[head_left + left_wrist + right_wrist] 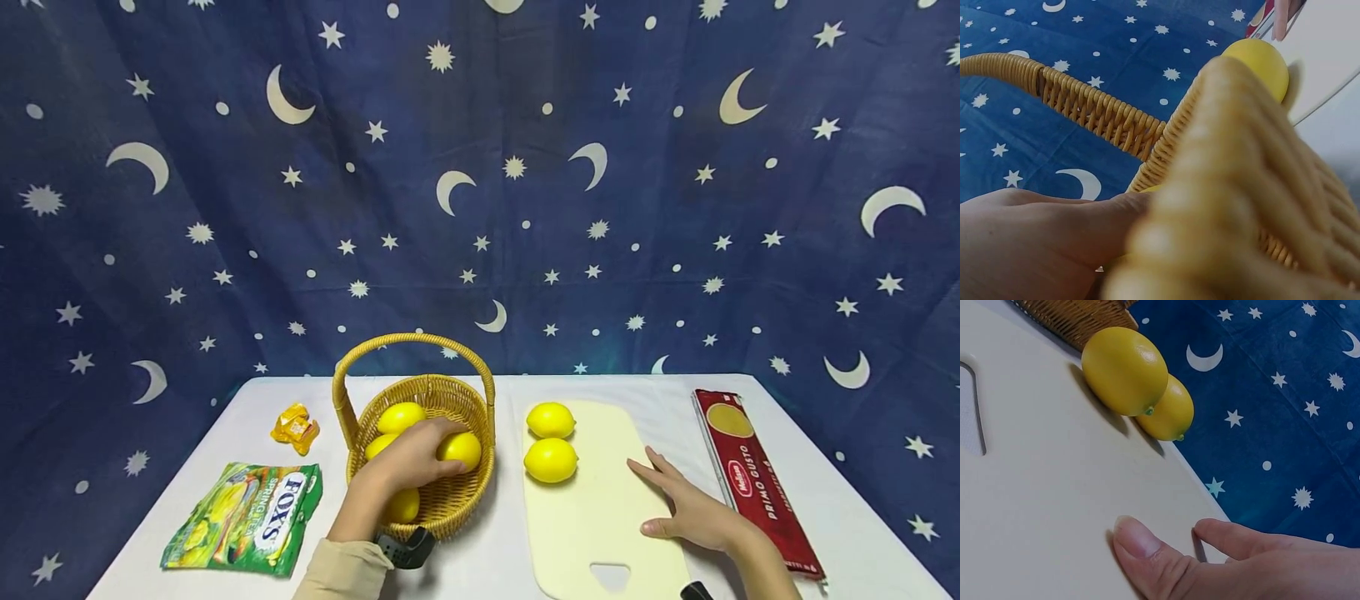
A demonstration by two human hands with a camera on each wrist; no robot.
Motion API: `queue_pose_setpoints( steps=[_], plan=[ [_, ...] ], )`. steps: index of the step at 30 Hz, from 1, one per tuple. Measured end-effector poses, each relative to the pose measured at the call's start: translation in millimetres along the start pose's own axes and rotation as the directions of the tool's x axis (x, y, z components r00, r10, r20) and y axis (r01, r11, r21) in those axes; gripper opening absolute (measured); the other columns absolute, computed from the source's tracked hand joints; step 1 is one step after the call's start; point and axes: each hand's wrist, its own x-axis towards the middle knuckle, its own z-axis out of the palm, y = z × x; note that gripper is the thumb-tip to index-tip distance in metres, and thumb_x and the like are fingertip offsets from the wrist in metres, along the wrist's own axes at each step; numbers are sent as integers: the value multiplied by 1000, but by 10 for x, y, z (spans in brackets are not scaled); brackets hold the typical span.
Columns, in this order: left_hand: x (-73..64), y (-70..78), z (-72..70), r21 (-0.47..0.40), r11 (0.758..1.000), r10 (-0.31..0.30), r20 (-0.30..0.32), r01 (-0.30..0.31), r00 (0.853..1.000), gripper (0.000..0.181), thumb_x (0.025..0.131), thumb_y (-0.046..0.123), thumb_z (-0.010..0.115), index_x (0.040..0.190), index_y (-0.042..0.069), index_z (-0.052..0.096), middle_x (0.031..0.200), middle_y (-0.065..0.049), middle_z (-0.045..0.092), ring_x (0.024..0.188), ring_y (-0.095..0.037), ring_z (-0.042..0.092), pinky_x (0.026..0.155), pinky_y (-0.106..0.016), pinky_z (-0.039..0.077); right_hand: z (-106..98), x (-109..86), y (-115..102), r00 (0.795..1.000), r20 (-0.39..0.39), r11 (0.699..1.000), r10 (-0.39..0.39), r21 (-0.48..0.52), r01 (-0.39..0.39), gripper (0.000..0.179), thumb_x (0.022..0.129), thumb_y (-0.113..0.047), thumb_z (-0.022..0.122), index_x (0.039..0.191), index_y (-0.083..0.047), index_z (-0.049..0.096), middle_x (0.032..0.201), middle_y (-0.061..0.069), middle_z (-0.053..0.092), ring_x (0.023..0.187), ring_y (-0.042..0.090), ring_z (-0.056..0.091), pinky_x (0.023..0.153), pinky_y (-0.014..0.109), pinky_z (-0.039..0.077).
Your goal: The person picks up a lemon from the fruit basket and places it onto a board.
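My left hand [408,458] reaches into a wicker basket [450,504] and grips a lemon [461,450], thumb and fingers around its left side. Several more lemons lie in the basket, such as one at the back [401,417]; the hand partly covers others. In the left wrist view the blurred basket rim [1191,212] hides most of the held lemon. On a cream cutting board [592,525], two lemons [551,461] sit one behind the other near the left edge. My right hand [693,510] rests at the board's right edge with fingers spread, holding nothing.
Left of the basket lie a green Fox's bag [243,518] and a crumpled orange wrapper [296,428]. A long red pasta packet [757,483] lies right of the board. The basket's tall handle [412,337] arches over it. Behind the white table hangs a blue star-and-moon cloth [495,208].
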Motion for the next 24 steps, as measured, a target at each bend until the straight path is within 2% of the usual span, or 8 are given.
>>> queue_pose_setpoints(
  steps=[6, 15, 24],
  plan=[
    [-31, -40, 2, -9, 1000, 14, -2, -14, 1000, 53, 84, 31, 71, 129, 8, 57, 127, -7, 60, 118, -25, 54, 100, -44, 44, -11, 21, 9, 1000, 17, 1000, -7, 17, 7, 93, 70, -38, 78, 148, -11, 33, 154, 30, 5, 137, 57, 5, 100, 77, 8],
    [-52, -63, -27, 5, 999, 36, 11, -36, 999, 51, 84, 28, 71, 129, 11, 57, 129, -6, 58, 125, -26, 49, 107, -45, 39, 8, 41, 17, 998, 44, 999, 34, 27, -35, 95, 71, -41, 77, 149, -12, 31, 155, 29, 3, 137, 56, 4, 99, 77, 5],
    [-51, -92, -22, -12, 999, 53, 6, -53, 999, 50, 83, 24, 73, 128, 10, 56, 126, -5, 60, 118, -23, 54, 103, -43, 42, 8, 55, 13, 999, 34, 999, 26, 19, -27, 96, 69, -41, 78, 148, -12, 32, 155, 29, 5, 137, 55, 5, 99, 77, 6]
  ],
)
